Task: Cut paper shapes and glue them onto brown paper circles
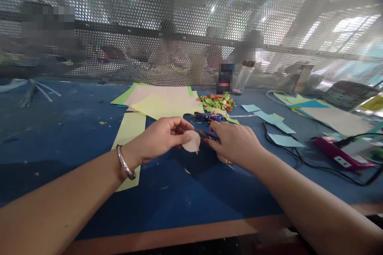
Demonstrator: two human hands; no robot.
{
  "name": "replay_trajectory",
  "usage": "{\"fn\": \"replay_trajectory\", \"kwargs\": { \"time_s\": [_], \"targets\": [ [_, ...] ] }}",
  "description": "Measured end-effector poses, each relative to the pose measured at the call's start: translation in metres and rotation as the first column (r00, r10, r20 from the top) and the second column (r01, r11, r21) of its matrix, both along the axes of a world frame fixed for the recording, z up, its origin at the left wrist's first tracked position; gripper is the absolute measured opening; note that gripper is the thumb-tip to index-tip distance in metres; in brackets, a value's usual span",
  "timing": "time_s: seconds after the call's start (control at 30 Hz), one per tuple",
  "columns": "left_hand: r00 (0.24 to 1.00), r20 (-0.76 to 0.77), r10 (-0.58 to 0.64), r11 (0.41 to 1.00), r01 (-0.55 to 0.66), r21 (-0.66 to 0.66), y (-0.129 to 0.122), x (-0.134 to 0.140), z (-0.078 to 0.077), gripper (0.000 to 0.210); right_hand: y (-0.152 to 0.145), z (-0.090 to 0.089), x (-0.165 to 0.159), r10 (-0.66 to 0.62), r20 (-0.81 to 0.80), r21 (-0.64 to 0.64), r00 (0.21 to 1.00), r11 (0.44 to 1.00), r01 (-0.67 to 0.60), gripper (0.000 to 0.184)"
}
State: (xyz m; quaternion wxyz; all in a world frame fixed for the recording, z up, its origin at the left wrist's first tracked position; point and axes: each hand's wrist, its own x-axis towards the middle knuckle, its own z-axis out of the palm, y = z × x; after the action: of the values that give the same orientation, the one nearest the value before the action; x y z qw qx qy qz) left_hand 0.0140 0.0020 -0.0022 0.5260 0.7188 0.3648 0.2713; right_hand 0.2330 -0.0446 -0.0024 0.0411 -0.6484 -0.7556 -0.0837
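Observation:
My left hand (172, 135) pinches a small pale pink paper disc (191, 141) between thumb and fingers, its flat face toward me. Just to the right, my right hand (235, 139) curls around a dark pair of scissors (206, 134); their blades point at the disc, and the handles are mostly hidden by my fingers. Something pale (224, 159) shows beneath my right palm, too covered to name. Behind both hands lies a dark blue glue gun (209, 117). A tiny yellowish paper scrap (187, 171) rests on the blue tabletop (179, 207) in front of me.
Pink and yellow paper sheets (161, 95) lie behind my left hand, with a yellow strip (127, 127) under my forearm. Colourful paper bits (217, 102) are heaped beyond the glue gun. Light blue slips (285, 140), a black cable (317, 173) and a magenta power strip (341, 155) lie right.

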Motion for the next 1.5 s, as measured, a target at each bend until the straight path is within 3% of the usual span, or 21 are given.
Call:
{"fn": "replay_trajectory", "kwargs": {
  "time_s": [0.1,0.2,0.3,0.4,0.67,0.97,1.5],
  "targets": [
    [0.993,0.084,0.085,0.994,-0.079,-0.071,0.006,-0.003,0.001,0.028,-0.004,0.002,-0.002,0.082,-0.065,0.113,0.994,0.991,-0.075,0.026],
    [0.980,0.146,0.137,0.977,-0.109,-0.182,0.005,-0.002,0.004,0.025,-0.008,0.001,-0.003,0.280,-0.145,0.260,0.949,0.936,-0.237,0.029],
    [0.972,0.196,0.131,0.964,-0.079,-0.252,0.002,0.001,0.005,0.019,-0.009,-0.001,-0.005,0.452,-0.126,0.332,0.883,0.858,-0.391,0.027],
    [0.970,0.226,0.090,0.962,-0.025,-0.273,-0.001,0.002,0.003,0.016,-0.009,-0.003,-0.005,0.528,-0.148,0.339,0.837,0.821,-0.458,0.024],
    [0.959,0.284,0.020,0.959,0.062,-0.276,-0.007,0.005,0.002,0.020,-0.001,-0.004,-0.002,0.492,-0.378,0.322,0.784,0.864,-0.387,0.016],
    [0.963,0.266,-0.034,0.981,0.084,-0.177,-0.011,0.007,0.003,0.025,-0.002,-0.003,-0.004,0.460,-0.441,0.323,0.771,0.883,-0.342,0.014],
    [0.986,0.163,0.016,0.995,0.001,-0.103,-0.012,0.008,0.000,0.027,-0.002,-0.003,-0.004,0.443,-0.482,0.312,0.756,0.893,-0.324,0.015]
  ]
}}
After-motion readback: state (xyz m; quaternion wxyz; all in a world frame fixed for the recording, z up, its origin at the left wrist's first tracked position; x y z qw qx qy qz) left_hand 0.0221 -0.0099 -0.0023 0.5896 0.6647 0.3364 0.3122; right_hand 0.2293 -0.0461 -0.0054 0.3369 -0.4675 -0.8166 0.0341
